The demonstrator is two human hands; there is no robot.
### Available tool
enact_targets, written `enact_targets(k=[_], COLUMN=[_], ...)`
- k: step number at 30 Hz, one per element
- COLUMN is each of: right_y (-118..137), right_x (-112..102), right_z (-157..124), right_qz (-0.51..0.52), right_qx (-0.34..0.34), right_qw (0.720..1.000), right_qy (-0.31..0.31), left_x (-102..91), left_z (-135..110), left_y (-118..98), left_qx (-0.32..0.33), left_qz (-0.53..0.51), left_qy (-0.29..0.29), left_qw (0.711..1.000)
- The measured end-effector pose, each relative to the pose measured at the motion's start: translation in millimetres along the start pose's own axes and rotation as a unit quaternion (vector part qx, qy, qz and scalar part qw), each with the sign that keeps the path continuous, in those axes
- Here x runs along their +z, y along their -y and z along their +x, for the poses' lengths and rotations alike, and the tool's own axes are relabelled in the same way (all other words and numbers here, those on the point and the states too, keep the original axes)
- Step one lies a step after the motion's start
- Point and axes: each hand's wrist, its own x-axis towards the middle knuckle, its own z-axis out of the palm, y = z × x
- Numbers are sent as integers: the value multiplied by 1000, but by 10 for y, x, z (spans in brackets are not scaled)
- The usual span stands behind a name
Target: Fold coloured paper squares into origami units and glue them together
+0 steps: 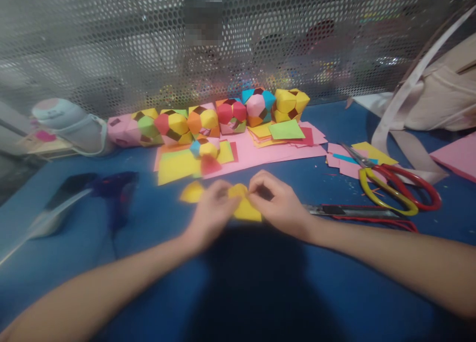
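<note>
Between my two hands is a piece of yellow paper (247, 210), partly covered by fingers. My left hand (213, 210), a little blurred, pinches its left side. The fingers of my right hand (277, 200) are closed on its upper right edge. Just left of my left hand lies a folded yellow paper piece (192, 192) on the blue table. Beyond the hands sits a small multicoloured paper ball (205, 148) on yellow sheets (174, 167). Several larger folded paper balls (230, 115) stand in a row behind it.
Scissors (394, 183) with red and yellow handles lie at the right over paper scraps, near a box cutter (353, 211). A glue gun (117, 193) and a phone-like dark object (70, 191) are at the left. A pale cup (65, 119) and perforated metal panel (148, 49) stand behind.
</note>
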Motion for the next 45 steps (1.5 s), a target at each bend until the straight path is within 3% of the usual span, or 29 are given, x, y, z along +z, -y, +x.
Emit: enact_targets(k=[7,12,20,27,38,45], right_y=[-47,-14,11,18,43,33], right_x=[7,-9,13,-2,-3,1], right_z=[-13,-12,1,8,-1,2], right_qz=[-8,0,7,0,17,18], right_qx=[-50,-15,91,90,109,104], right_qw=[999,999,995,995,992,993], right_qy=[16,43,36,35,66,53], left_x=[-17,-11,-18,-43,-15,-31], left_z=[11,2,3,8,-14,-6], left_y=[27,21,23,33,-43,-58], left_qx=[12,17,6,10,0,-28], left_qz=[-30,-32,-32,-32,-58,-52], left_qy=[10,12,14,39,27,27], left_qw=[999,999,999,999,998,998])
